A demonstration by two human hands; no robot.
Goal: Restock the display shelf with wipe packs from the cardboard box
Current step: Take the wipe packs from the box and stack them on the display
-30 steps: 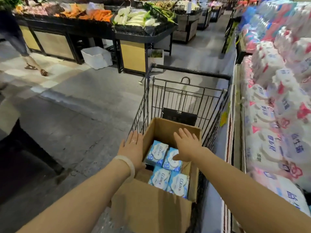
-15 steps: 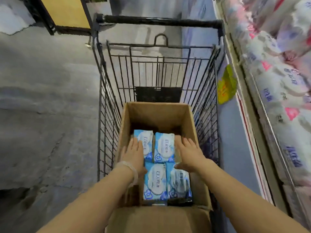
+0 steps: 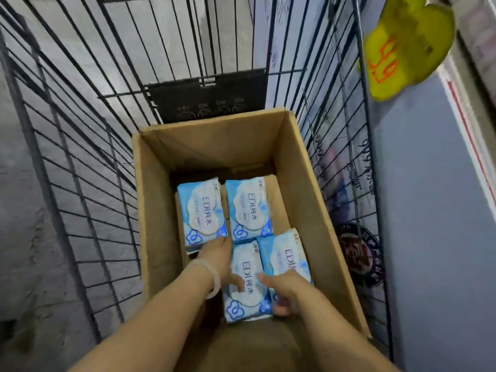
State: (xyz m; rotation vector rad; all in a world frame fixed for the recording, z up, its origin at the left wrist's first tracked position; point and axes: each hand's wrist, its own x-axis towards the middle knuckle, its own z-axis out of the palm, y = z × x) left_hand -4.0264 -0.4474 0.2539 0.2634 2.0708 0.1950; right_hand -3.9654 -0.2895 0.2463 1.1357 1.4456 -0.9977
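An open cardboard box [image 3: 300,183] stands in a wire shopping cart [image 3: 80,162]. Blue and white wipe packs lie on top inside it, two far [image 3: 201,210] [image 3: 249,208] and two near. My left hand [image 3: 217,260], with a pale bangle on the wrist, reaches down the left side of the near-left pack [image 3: 245,267], its thumb lying on top. My right hand [image 3: 285,291] covers the near end of the near-right pack [image 3: 287,253], fingers curled round its edge. Anything below the top layer is hidden.
The cart's wire walls close in tightly around the box. A yellow price tag [image 3: 402,47] hangs at the upper right above the blue base of the display shelf [image 3: 434,210]. Grey concrete floor [image 3: 18,210] shows through the cart's left side.
The view has tipped down and moved closer to the box. Both hands have drawn back from the far packs to the two near packs and closed on them.
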